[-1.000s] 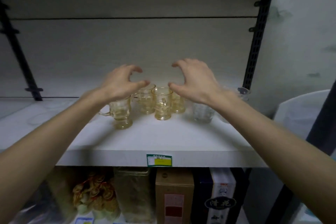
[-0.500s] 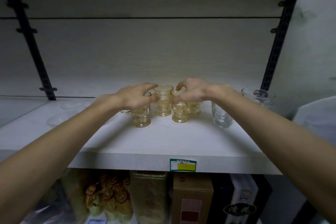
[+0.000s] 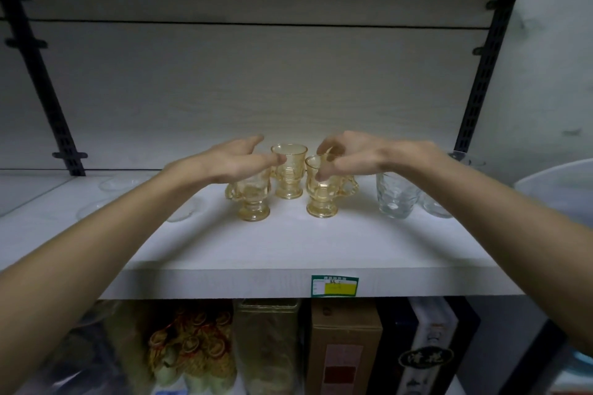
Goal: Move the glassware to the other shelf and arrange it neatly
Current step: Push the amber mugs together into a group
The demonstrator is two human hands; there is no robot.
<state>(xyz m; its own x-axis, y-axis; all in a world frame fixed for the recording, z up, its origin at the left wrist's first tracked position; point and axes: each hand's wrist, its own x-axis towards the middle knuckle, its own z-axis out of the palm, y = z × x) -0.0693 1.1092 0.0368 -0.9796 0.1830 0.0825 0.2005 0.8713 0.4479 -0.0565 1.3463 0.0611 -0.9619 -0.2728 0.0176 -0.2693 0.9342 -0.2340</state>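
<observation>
Both hands have opened and lifted slightly off the amber cups since half a second ago, so these look placed. The left hand [image 3: 237,160] hovers, fingers spread, over the left cup [image 3: 252,199]; the right hand [image 3: 349,155], loosely curled and empty, hangs above the right cup [image 3: 322,192]. The cups stand upright mid-shelf [image 3: 288,253], long axes vertical; their handles point outward, left and right.

The footed handled glass mugs [image 3: 288,175] were amber; the dimpled glass tumbler [image 3: 395,196] was colourless; the flat shelf board [image 3: 288,244] was white.
</observation>
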